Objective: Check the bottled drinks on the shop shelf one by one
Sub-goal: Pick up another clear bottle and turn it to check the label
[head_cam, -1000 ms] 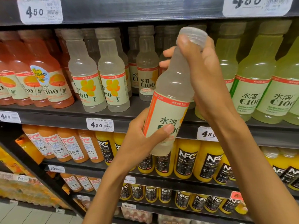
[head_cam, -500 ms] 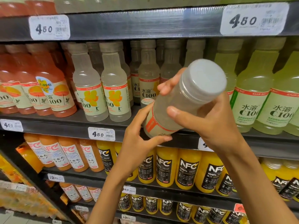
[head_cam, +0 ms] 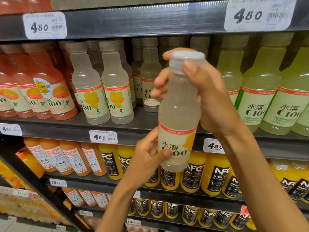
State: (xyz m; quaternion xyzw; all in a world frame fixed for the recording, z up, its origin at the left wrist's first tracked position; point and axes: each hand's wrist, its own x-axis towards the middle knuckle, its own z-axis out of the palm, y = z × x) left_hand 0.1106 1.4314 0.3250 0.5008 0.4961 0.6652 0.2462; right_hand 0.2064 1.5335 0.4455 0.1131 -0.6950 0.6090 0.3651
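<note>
While the pale bottle (head_cam: 178, 114) is held upright at centre frame before the shelf (head_cam: 66, 129), its cap is gripped from above by the right hand (head_cam: 205, 91), and its label is pinched by the left hand (head_cam: 147, 158).

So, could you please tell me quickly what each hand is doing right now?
Left hand: grips the labelled lower body of the cloudy clear plastic drink bottle.
Right hand: grips the same bottle's neck below its pale cap.

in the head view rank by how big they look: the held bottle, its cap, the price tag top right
1. Held bottle, largest, though nearest the camera.
2. Price tag.
3. Cap, smallest.
</note>
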